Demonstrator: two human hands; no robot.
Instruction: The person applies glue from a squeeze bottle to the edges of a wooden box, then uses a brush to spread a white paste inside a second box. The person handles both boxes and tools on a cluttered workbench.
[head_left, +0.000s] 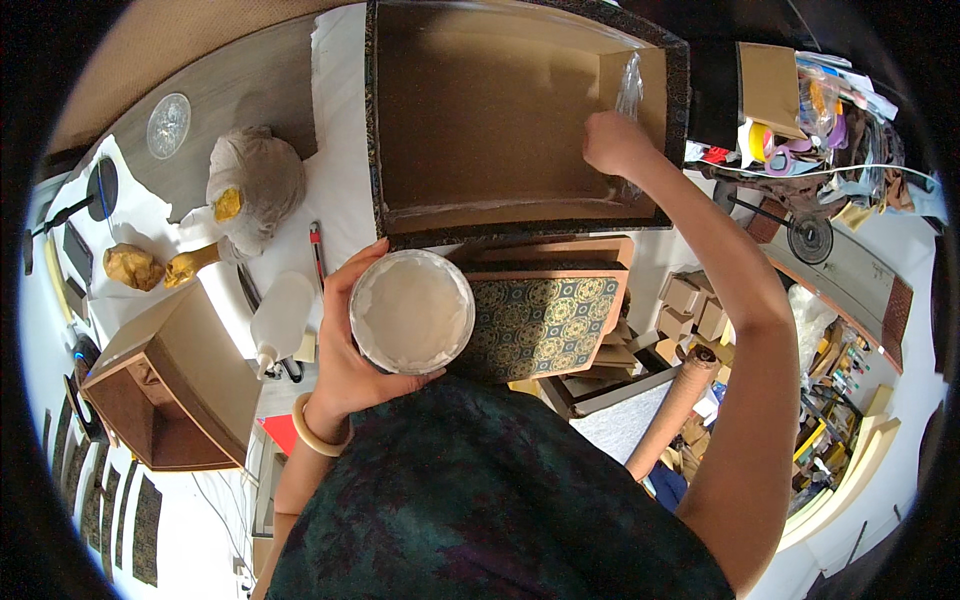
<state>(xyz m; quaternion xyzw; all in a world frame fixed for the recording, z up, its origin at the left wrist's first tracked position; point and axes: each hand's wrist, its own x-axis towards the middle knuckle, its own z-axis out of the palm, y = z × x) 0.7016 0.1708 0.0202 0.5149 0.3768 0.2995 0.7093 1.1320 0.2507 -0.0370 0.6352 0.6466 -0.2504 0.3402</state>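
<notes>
My left hand (349, 337) grips a round tub of whitish paste (412, 311), its open top facing the camera. Beyond it lies a large open box (487, 127) with a brown cardboard inside and dark patterned edging. My right hand (619, 146) is inside the box near its right wall, its fingers curled together. Shiny, wet-looking streaks run along the wall beside it; whether the fingers hold anything is hidden. Just right of the tub stands a panel covered in patterned brocade (544, 326), leaning among other boards.
On the left are a cloth-wrapped bundle (259, 187), a red utility knife (317, 255), a white squeeze bottle (283, 315), and an open cardboard box (180, 390). A brown roll (675, 412) and a bin of cardboard scraps (630, 375) stand below my right arm.
</notes>
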